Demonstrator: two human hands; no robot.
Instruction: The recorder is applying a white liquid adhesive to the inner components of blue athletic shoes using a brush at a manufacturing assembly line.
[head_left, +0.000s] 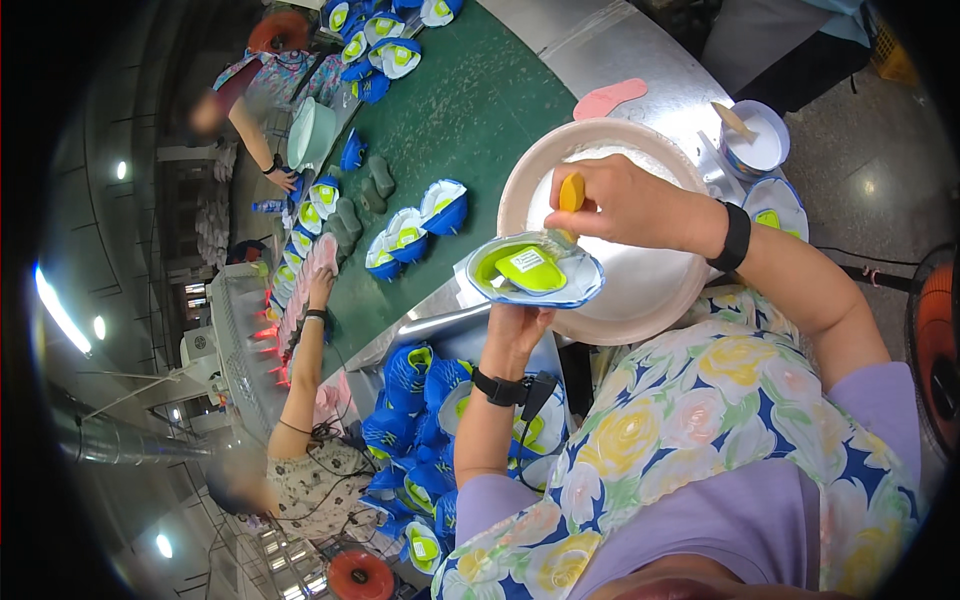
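Observation:
My left hand (513, 335) grips a shoe upper (578, 285) from below, its open underside turned up. A pale rim surrounds its lime-green lining, where a white label shows. My right hand (628, 200) is closed around a yellow-handled brush (571, 192). The brush's lower end meets the far edge of the upper; its bristles are mostly hidden. Just beyond and beneath both hands stands a wide pale pink basin (515, 195) with white liquid in it.
A tub (757, 150) of white paste holding a brush stands right of the basin, near a pink insole (610, 98). Blue uppers (405, 380) are heaped at lower left; others lie on the green conveyor belt (470, 110). Two co-workers reach in from the left. A fan (935, 340) stands far right.

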